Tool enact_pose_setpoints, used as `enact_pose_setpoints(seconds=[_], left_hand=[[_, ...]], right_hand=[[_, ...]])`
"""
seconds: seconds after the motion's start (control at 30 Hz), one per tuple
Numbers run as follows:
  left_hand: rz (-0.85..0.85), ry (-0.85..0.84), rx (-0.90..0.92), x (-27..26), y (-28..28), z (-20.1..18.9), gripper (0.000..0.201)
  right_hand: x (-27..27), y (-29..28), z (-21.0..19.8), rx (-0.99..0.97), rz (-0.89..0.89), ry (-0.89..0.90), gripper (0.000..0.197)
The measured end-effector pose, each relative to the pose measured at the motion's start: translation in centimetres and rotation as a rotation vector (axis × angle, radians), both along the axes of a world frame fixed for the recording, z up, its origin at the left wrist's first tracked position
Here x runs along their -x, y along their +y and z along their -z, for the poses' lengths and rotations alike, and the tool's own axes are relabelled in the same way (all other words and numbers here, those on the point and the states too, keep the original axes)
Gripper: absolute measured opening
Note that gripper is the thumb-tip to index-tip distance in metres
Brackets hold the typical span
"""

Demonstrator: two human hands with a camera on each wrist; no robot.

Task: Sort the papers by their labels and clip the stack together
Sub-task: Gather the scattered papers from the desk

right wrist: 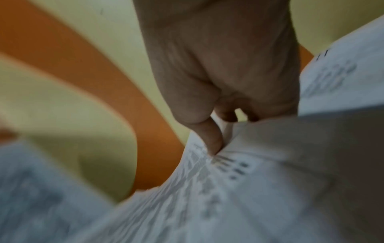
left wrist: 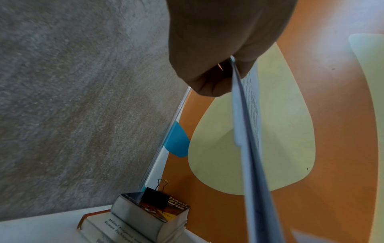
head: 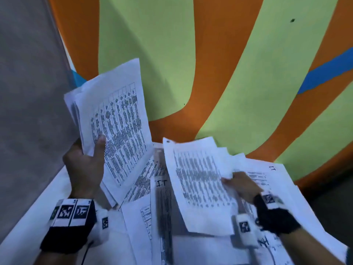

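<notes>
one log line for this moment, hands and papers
left hand: holds raised sheaf | right hand: pinches loose sheet | table papers: scattered | binder clip: on books, unused

Even, soft light is seen throughout. The sheet (head: 200, 186) in the right hand (head: 243, 185) is motion-blurred; the right wrist view is smeared, and edges are bent by wide-angle distortion.
</notes>
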State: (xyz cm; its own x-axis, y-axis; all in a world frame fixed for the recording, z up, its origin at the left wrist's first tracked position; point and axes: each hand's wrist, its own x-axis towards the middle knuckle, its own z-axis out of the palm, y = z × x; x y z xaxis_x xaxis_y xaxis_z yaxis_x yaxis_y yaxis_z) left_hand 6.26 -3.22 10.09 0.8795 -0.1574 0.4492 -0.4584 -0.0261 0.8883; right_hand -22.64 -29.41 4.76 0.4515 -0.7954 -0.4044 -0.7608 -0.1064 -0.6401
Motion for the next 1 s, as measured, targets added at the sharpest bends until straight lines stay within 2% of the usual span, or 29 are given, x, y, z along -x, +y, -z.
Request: enact_pose_setpoints(seconds=[0.07,0.13,0.23,0.33,0.47,0.63,0.7,0.73,0.8,0.87,1.0], left_hand=[[0.011,0.0,-0.017,0.2,0.0,0.0,0.037],[0.015,-0.019,-0.042,0.1,0.3,0.2,0.038],[0.017,-0.044,-0.063,0.0,0.7,0.7,0.04],[0.025,-0.029,-0.067,0.0,1.1,1.1,0.04],[0.035,0.001,-0.06,0.2,1.4,1.3,0.039],[0.068,0.048,-0.051,0.6,1.5,1.3,0.038],[0.08,0.04,-0.069,0.7,1.7,1.2,0.039],[0.082,0.031,-0.079,0.7,1.8,1.0,0.039],[0.076,0.029,-0.083,0.4,2.1,0.9,0.037],[0.077,0.039,-0.087,-0.1,2.1,0.9,0.036],[0.108,0.058,-0.111,-0.7,1.3,1.1,0.033]], right_hand=[[-1.3,2.0,3.6,0.095,0.076,0.055,0.025],[-2.7,4.2,5.6,0.23,0.118,0.166,0.015],[-4.1,6.5,6.3,0.256,0.06,0.391,0.036],[-4.7,7.5,6.4,0.271,0.049,0.459,0.035],[-4.9,7.3,7.2,0.199,0.091,0.375,0.03],[-5.3,7.9,7.3,0.224,0.102,0.289,0.017],[-5.1,7.9,6.5,0.226,0.109,0.172,0.012],[-4.8,7.8,5.6,0.21,0.123,0.07,0.017],[-3.9,7.6,2.7,0.184,0.148,-0.159,0.042],[-2.6,7.5,-1.4,0.22,0.086,-0.341,0.056],[-0.6,7.4,-9.0,0.286,-0.084,-0.545,0.036]])
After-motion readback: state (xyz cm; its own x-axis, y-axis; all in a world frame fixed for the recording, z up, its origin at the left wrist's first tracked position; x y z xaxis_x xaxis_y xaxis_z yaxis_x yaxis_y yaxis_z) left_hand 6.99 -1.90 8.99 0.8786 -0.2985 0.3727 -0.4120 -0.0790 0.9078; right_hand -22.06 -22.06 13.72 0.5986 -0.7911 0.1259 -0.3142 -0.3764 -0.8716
